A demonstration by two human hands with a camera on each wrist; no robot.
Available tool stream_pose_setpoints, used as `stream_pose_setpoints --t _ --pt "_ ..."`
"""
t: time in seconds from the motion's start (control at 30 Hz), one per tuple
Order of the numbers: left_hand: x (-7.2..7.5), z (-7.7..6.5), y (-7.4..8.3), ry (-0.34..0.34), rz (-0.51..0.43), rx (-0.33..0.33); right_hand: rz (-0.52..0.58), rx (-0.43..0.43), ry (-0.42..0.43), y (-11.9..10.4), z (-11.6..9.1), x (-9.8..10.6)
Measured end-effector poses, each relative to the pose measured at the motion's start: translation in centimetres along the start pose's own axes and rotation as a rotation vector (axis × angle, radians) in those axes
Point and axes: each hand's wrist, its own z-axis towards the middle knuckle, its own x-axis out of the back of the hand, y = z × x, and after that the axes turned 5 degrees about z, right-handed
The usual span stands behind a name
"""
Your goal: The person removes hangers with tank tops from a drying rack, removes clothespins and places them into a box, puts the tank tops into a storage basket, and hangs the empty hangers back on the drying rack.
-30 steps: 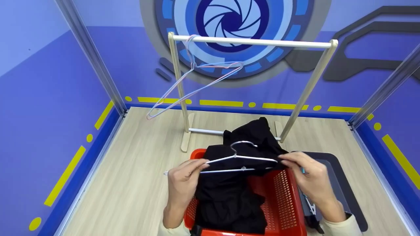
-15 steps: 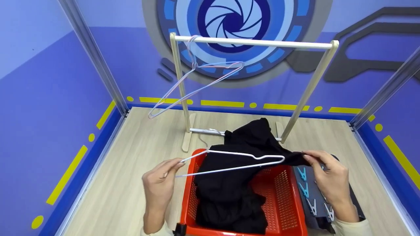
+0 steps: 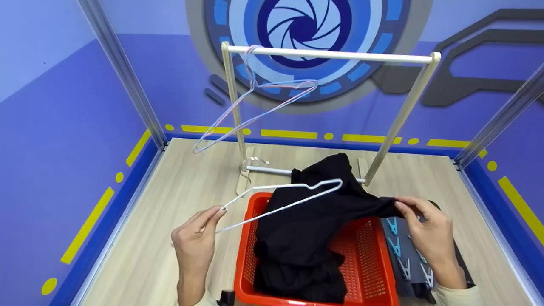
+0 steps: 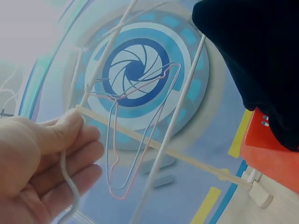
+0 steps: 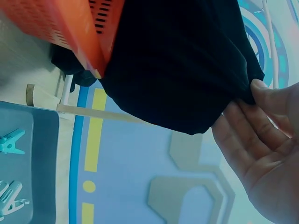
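Note:
My left hand (image 3: 196,236) pinches a white clothes hanger (image 3: 280,186) by its left shoulder, between thumb and fingertips. The hanger slants over the red basket (image 3: 243,263), its free end in front of the black garment (image 3: 297,229). With thumb and fingers my right hand (image 3: 429,238) pinches an edge of that garment, pulling a corner out to the right. The rest of the cloth lies bunched in the basket and over its far rim. In the right wrist view the black cloth (image 5: 177,70) hangs from the fingertips.
Behind the basket stands a wooden rack (image 3: 331,54) with blue and pink hangers (image 3: 255,121) on its left end. Right of the basket lies a dark tray (image 5: 44,140) with several clothespins (image 3: 394,246), partly hidden by my right arm. Walls enclose the tabletop (image 3: 140,229).
My left hand has moved left with the hanger, drawing it away from the garment's edge. My right hand has shifted right, stretching the cloth outward.

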Motion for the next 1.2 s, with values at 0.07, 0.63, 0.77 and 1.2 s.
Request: stream_pose_setpoints --t 0.07,0.63,0.77,1.2 --pt "-0.1 0.0 0.0 0.013 0.016 0.005 0.013 0.037 -0.021 -0.1 -0.1 -0.3" --pt "-2.4 -1.8 -0.4 0.009 0.162 0.285 0.148 0.214 -0.413 -2.3 -1.3 -4.5" --pt "-2.7 -2.1 -0.7 0.007 0.165 0.295 0.155 0.21 -0.512 -2.5 -1.6 -5.0" --pt "-2.9 -2.7 -1.5 -0.014 0.22 0.246 0.104 0.19 -0.685 -1.4 1.9 -6.3"
